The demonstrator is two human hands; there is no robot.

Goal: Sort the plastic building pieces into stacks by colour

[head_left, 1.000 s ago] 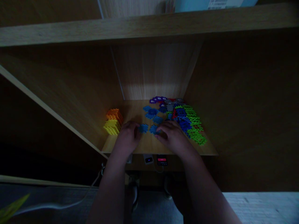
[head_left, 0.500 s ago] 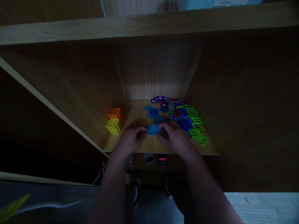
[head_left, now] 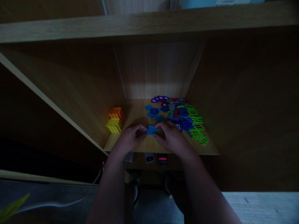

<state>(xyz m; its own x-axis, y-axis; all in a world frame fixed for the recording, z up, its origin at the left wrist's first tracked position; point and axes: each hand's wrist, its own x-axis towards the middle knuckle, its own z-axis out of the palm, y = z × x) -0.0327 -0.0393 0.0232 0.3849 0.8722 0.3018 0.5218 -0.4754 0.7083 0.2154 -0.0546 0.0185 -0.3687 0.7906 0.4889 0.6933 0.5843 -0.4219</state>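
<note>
Between my two hands is a small stack of light blue interlocking plastic tiles (head_left: 152, 130) with notched edges, just above or on the shelf board. My left hand (head_left: 132, 137) pinches the stack's left side between thumb and fingers. On the right side, my right hand (head_left: 170, 137) grips it the same way. Behind the hands lie loose blue tiles (head_left: 153, 112). A heap of dark blue tiles (head_left: 186, 123) spreads to the right of my right hand, next to green tiles (head_left: 198, 137). Yellow tiles (head_left: 114, 125) stand stacked at the left, in front of stacked orange tiles (head_left: 117, 113).
Wooden side walls and a back panel (head_left: 156, 68) enclose the shelf (head_left: 149, 146). A thick upper shelf edge (head_left: 149, 25) crosses overhead. Below the board lie a phone (head_left: 163, 159) and a small white device (head_left: 149, 158) with a cable. Purple tiles (head_left: 160, 99) lie at the back.
The light blue stack has shifted slightly left and looks narrower and more squared up. My right hand has moved a little left with it; my left hand stays nearly in place.
</note>
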